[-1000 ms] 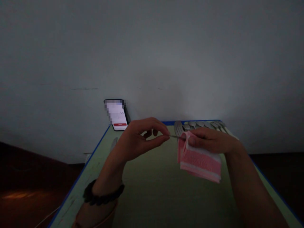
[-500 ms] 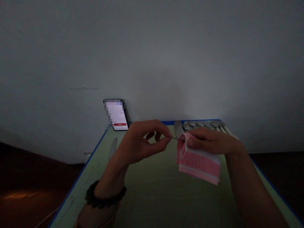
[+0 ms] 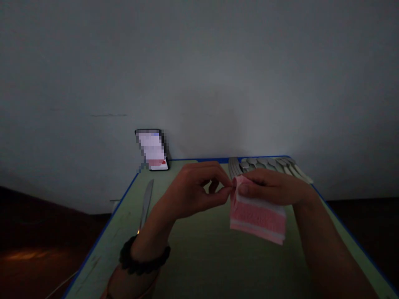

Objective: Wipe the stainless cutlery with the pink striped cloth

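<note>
My left hand (image 3: 202,187), with a dark beaded bracelet on the wrist, pinches the end of a thin metal piece of cutlery at the cloth's left edge. Almost all of that piece is hidden, so its kind cannot be made out. My right hand (image 3: 269,187) is closed on a folded pink and white towel (image 3: 258,216), thumb in front, and the towel is folded over the cutlery. Both hands are above the table, the left fingertips touching the towel.
A table knife (image 3: 146,201) lies left of my left forearm. Several forks and spoons (image 3: 264,163) lie in a row along the back edge of the green table (image 3: 199,257). A phone (image 3: 152,149) leans against the wall (image 3: 212,83) at the back left.
My left hand has moved right, up to the towel, and the short bare stretch of metal between them is now covered. The towel has shifted slightly left with my right hand.
</note>
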The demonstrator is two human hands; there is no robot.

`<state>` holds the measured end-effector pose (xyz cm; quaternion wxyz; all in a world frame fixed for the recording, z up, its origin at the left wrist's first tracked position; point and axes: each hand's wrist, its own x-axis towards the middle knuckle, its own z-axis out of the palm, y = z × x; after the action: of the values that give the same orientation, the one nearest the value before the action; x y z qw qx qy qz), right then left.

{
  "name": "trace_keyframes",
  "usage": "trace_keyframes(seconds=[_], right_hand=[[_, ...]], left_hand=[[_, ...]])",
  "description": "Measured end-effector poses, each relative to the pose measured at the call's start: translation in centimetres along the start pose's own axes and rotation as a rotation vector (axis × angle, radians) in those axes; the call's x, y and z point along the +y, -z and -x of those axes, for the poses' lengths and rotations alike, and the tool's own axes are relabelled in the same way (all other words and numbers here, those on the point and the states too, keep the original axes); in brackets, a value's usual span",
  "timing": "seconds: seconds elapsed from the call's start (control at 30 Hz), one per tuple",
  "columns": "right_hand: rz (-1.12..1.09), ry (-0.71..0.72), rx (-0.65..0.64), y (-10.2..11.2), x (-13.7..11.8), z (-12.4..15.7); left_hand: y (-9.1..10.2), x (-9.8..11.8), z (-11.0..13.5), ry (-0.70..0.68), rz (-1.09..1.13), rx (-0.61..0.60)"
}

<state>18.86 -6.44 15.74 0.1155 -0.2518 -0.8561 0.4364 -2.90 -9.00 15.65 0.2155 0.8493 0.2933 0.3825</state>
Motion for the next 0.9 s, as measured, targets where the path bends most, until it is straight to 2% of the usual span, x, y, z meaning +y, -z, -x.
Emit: trace_keyframes(seconds=[0.5,0.77,0.9], right_hand=[[-0.075,-0.025,-0.041,-0.09,-0.02,-0.15],[-0.011,-0.044,-0.016,-0.13,0.16,-0.06],[-0.007,-0.030,-0.004,-0.12,0.09,-0.07]], left_hand=[[0.31,-0.38,0.18,0.001,0.005,-0.006],[0.39,-0.17,-0.09,0.030,-0.050,-0.098],[0.41,0.02,-0.17,0.018,-0.103,-0.100]])
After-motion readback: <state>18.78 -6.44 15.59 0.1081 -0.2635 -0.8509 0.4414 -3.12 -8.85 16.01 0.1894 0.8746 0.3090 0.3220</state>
